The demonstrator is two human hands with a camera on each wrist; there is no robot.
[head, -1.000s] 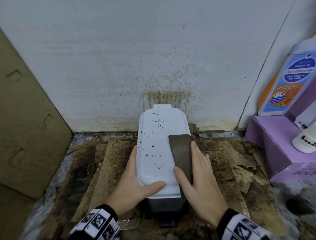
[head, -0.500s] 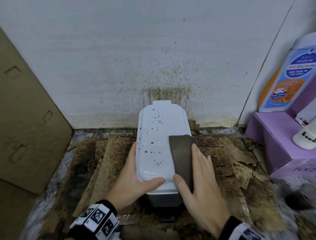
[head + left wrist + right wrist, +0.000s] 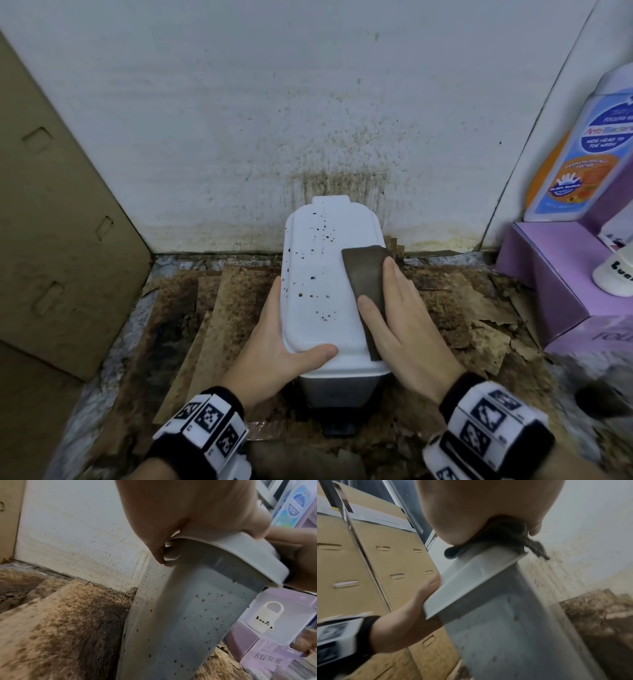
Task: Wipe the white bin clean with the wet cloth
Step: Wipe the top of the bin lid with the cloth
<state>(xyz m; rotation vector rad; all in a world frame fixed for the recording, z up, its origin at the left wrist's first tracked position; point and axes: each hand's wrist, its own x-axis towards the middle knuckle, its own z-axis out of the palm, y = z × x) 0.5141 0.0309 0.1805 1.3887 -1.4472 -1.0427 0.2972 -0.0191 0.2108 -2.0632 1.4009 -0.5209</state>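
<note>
Stained white wall [image 3: 239, 120] at the back w/ brown splatter low down, soggy brown cardboard sheets [image 3: 205, 315] on the floor below. White plastic bin w/ a flat rounded lid [image 3: 318, 274] stands upright against that wall, centre of my head view; lid top speckled w/ dark spots, mostly on its left and far parts, and the bin's side is spotted too in the left wrist view. My left hand [image 3: 274, 346] grips the near-left lid edge, thumb lying on top, fingers down the side. My right hand [image 3: 400, 322] lies flat, fingers straight, pressing the dark brown wet cloth [image 3: 366, 274] onto the lid's right side; cloth's far end sticks out past my fingertips. Tan cardboard panel [image 3: 58, 222] leans at left. At right, a purple box [image 3: 555, 277] w/ a blue-and-orange wash bottle [image 3: 582, 147] standing on it.
</note>
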